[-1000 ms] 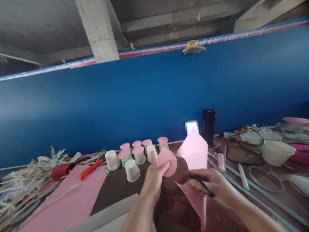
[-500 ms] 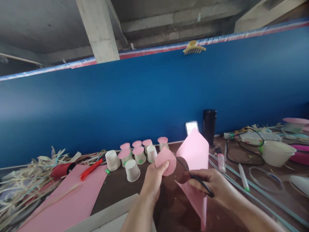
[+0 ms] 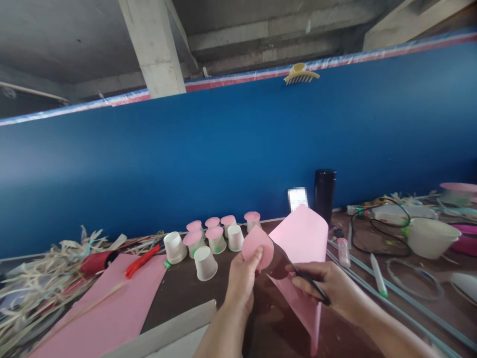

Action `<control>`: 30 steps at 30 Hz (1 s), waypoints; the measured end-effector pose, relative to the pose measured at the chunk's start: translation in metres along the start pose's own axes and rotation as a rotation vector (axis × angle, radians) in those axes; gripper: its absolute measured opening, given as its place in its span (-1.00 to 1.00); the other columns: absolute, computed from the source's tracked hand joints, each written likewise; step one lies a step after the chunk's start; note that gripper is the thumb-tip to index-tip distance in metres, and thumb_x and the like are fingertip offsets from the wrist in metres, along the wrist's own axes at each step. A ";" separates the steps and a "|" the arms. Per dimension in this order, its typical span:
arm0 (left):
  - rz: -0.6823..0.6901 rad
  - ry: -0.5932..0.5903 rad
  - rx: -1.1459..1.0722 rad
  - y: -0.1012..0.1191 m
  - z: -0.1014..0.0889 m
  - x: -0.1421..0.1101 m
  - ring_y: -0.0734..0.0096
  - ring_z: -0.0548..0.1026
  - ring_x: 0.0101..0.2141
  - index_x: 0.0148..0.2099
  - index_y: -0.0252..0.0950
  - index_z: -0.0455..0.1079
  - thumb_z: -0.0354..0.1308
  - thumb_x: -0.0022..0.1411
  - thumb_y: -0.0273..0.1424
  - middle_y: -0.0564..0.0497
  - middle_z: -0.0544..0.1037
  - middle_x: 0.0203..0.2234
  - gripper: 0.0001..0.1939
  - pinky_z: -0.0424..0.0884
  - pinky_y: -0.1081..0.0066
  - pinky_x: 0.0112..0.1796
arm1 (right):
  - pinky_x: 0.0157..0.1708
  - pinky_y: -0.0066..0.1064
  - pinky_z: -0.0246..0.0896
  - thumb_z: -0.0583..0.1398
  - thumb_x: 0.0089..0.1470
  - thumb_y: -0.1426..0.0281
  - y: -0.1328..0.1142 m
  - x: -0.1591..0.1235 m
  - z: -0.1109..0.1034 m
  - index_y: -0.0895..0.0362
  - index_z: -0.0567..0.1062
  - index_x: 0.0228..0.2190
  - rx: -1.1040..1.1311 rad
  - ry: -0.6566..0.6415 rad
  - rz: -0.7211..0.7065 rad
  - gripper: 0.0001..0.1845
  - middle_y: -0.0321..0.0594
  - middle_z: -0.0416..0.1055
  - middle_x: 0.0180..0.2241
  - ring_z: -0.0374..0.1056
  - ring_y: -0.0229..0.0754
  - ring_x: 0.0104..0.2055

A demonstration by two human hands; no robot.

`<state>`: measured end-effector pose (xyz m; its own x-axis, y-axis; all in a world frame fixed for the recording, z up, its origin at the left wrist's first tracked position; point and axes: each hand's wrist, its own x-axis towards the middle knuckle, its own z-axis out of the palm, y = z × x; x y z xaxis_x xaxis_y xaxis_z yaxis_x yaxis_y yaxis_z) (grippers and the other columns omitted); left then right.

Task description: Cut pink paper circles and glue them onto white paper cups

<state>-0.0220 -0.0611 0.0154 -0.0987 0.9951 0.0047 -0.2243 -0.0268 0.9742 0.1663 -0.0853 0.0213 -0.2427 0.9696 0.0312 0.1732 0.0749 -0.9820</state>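
Between thumb and fingers, my left hand (image 3: 242, 278) pinches a pink paper piece (image 3: 255, 243), rounded below with a pointed top. My right hand (image 3: 322, 283) is closed around the black handle of a pair of scissors (image 3: 309, 281). Their blades slant up to the left and reach the edge of the pink piece. Behind and below the scissors is a larger pink sheet (image 3: 301, 233) with a curved cut-out; its lower part hangs under my right hand. Whether my right fingers also touch this sheet is hidden.
Several upturned white paper cups (image 3: 204, 263) stand ahead, some topped with pink discs. Another pink sheet (image 3: 100, 308) and pale strips (image 3: 48, 278) lie left. A white box (image 3: 179, 330) sits in front. Rightward are a black bottle (image 3: 324, 194), a marker (image 3: 379, 276) and a white bowl (image 3: 430, 238).
The larger pink sheet has shifted and spread slightly beside the scissors. Both hands keep their grips, with the pink piece only slightly moved to the right.
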 end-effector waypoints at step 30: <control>0.069 -0.189 0.111 0.013 -0.005 -0.004 0.08 0.50 -0.20 -0.10 -0.45 0.46 0.21 0.08 -0.18 -0.18 0.57 -0.25 -0.55 0.39 0.31 -0.21 | -0.60 -0.49 -0.06 0.22 -0.08 0.07 -0.004 0.000 0.001 0.20 0.57 -0.41 -0.102 -0.047 -0.054 -0.58 -0.37 0.14 -0.63 -0.01 -0.32 -0.55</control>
<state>-0.0290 -0.0663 0.0269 0.0753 0.9917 0.1039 -0.1142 -0.0949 0.9889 0.1652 -0.0857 0.0247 -0.2986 0.9516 0.0728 0.2543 0.1529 -0.9550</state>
